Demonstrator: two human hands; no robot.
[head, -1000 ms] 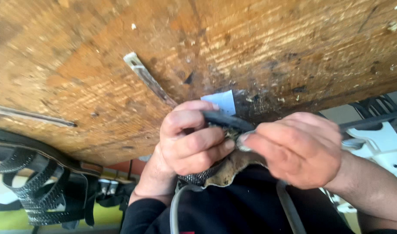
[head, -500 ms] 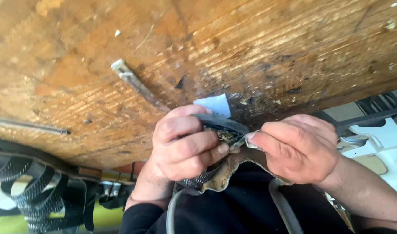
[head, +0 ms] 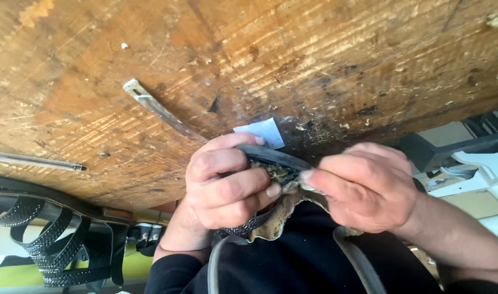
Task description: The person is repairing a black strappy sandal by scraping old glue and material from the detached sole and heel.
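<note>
Grip, left hand: left hand point(head: 227, 188), lower centre of frame, fingers curled closed around the shoe sole piece point(head: 273, 163); thumb lies along its dark upper edge.
Grip, right hand: right hand point(head: 363, 185), right of centre, fingertips pinched closed on the pale lining flap point(head: 308, 185) at the sole's near end.
Work piece: held between both hands, just off the bench edge; dark rim on top, tan ragged underside hanging below.
Hand pose: knuckles of both hands face the camera; the two hands meet at the piece, forearms entering from the lower frame.
Edges: the wooden bench top point(head: 292, 60) fills the upper frame; its edge runs from lower left to mid right, directly behind the hands.
Open room: bare worn wood across the upper frame; little room between the hands.
Near items: a small white paper scrap point(head: 261, 132) just above the left thumb; a flat metal strip point(head: 159, 109) lying diagonally upper left of the hands; a thin metal rod point(head: 34, 161) at the left edge.
Lower left: black woven-strap sandal point(head: 47, 239), well apart from the hands.
</note>
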